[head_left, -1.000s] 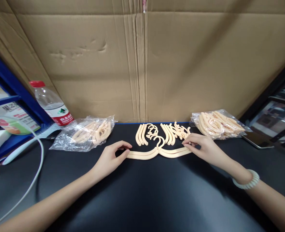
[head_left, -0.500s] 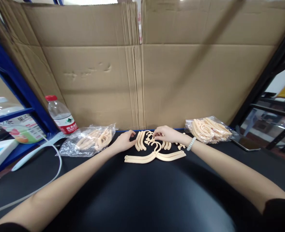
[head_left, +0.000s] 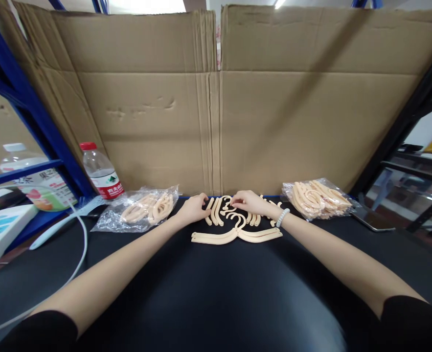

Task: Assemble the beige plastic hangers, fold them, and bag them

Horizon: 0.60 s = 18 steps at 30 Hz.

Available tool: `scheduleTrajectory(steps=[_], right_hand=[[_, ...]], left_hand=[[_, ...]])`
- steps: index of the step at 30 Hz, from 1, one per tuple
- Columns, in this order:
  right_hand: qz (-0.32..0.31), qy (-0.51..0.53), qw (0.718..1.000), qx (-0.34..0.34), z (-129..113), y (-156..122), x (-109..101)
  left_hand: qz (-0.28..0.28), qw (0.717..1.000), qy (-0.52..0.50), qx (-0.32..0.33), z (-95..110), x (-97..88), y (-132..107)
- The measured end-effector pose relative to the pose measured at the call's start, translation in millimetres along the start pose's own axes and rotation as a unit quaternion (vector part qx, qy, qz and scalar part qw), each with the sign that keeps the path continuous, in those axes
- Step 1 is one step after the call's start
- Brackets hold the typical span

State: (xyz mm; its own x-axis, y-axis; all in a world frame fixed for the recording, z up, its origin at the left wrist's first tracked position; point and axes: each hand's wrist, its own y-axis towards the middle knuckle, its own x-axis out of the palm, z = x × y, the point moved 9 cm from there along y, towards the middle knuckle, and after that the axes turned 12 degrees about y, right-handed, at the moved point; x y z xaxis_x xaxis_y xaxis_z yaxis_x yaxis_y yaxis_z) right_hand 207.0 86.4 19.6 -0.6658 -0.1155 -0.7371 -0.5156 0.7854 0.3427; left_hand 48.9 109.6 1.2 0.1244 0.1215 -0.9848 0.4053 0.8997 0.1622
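Pale cream folding-hanger pieces lie on the black table. My left hand (head_left: 193,209) rests beside the curved hanger arms (head_left: 215,212) on the left, thumb and fingers apart with nothing between them. Over the small hanger hooks (head_left: 226,201) in the middle, my right hand (head_left: 248,200) has its fingers pinched together at one hook; the fingertips partly hide the contact. More curved arms (head_left: 253,219) lie below the right palm. Nearer to me lies a hanger (head_left: 238,235), its two sides spread out and its hook pointing away. Small connector pieces (head_left: 273,221) sit by my right wrist.
Clear bags of hanger parts lie at left (head_left: 147,208) and right (head_left: 318,198). A red-capped bottle (head_left: 105,178) stands behind the left bag. A phone (head_left: 373,219) lies far right. A white cable (head_left: 85,244) loops at left. A cardboard wall (head_left: 146,122) closes the back.
The view has shifted slightly. My right hand has moved a little to the left over the hooks, and a hook now lies closer to the spread hanger. My left hand stays by the left arms.
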Motion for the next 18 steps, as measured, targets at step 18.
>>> scheduleTrajectory(steps=[18], right_hand=[[-0.048, -0.093, 0.985, 0.138, -7, 15, -38]], left_hand=[[-0.021, 0.998, -0.023, -0.046, 2, -27.3, 2]])
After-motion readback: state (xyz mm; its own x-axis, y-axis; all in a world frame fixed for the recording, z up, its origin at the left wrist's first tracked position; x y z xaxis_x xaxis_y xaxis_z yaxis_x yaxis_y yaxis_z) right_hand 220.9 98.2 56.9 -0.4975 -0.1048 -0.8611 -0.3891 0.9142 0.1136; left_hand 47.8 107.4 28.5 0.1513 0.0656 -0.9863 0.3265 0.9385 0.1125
